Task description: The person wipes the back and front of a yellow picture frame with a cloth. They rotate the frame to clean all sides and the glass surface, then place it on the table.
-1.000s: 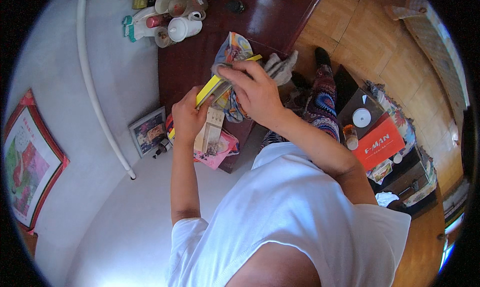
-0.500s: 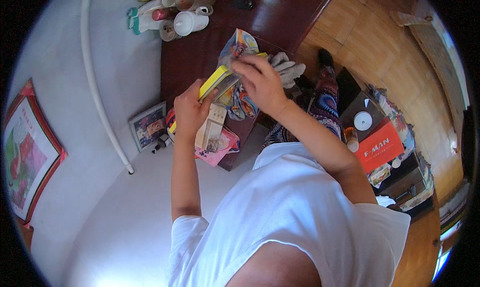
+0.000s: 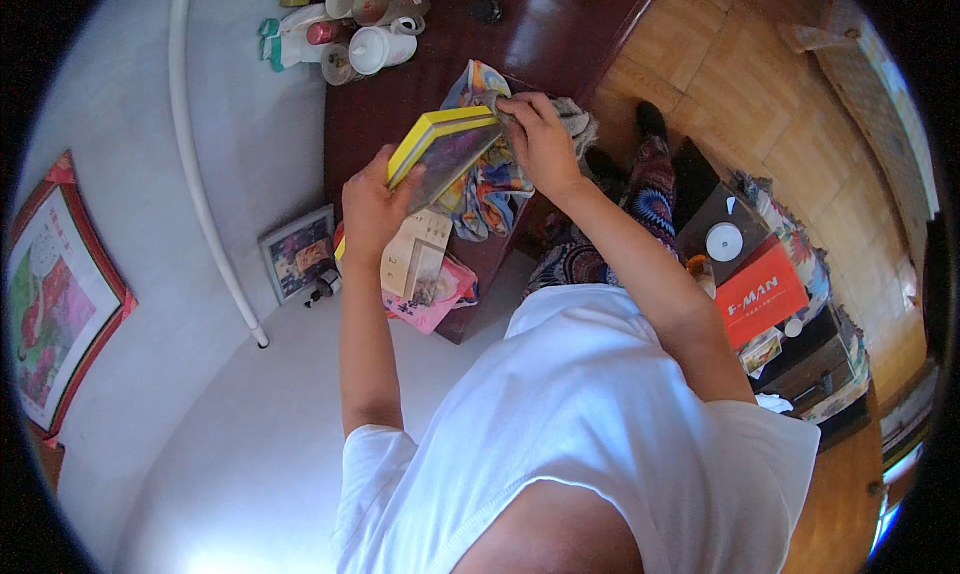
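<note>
My left hand (image 3: 372,206) grips the lower left end of a flat yellow-edged box-like thing (image 3: 452,156), thumb on its dark, shiny face. It is held tilted above the table. At its upper right corner, my right hand (image 3: 541,144) is closed on a bit of grey cloth (image 3: 503,109) pressed against the edge. A multicoloured patterned cloth (image 3: 488,206) lies crumpled beneath. More grey cloth (image 3: 578,124) shows behind my right hand; whether it joins the piece in my fingers cannot be told.
Below my left hand are a calendar-like card (image 3: 412,257) and pink paper (image 3: 428,311). A framed photo (image 3: 298,254) leans on the wall. A lidded white mug (image 3: 380,49) and several jars stand on the dark red table (image 3: 540,34). A red box (image 3: 765,292) lies at the right.
The yellow-edged thing has turned so that more of its dark face shows. My right hand has moved slightly right and down, to its upper right corner, and is less blurred.
</note>
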{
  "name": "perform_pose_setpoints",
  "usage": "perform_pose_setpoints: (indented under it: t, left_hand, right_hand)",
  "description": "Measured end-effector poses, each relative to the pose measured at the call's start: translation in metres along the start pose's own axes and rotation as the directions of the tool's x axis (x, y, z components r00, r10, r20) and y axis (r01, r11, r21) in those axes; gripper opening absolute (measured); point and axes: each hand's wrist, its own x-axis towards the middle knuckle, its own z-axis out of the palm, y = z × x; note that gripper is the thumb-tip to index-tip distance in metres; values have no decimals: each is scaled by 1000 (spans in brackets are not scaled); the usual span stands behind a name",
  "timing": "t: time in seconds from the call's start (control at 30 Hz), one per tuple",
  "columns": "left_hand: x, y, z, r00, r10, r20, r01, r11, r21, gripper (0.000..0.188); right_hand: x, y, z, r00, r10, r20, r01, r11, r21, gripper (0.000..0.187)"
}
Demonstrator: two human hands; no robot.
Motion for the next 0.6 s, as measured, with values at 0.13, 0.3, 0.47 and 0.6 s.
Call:
perform_pose_setpoints:
  t: [0.13, 0.3, 0.47, 0.6]
  left_hand:
    - [1, -5, 0, 999, -27, 24, 28, 999, -39, 32]
    - [4, 3, -5, 999, -27, 38, 33, 988, -154, 27]
    - [15, 4, -8, 989, -115, 93, 128, 980, -154, 31]
    - [12, -14, -1, 983, -158, 95, 173, 970, -173, 36]
  right_hand:
    - [12, -62, 5, 999, -24, -43, 30, 988, 152, 36]
    - [15, -50, 23, 978, -161, -130, 173, 981, 91, 44]
    - [9, 9, 25, 995, 37, -90, -34, 999, 32, 39]
    - [19, -45, 28, 981, -88, -170, 110, 986, 123, 37]
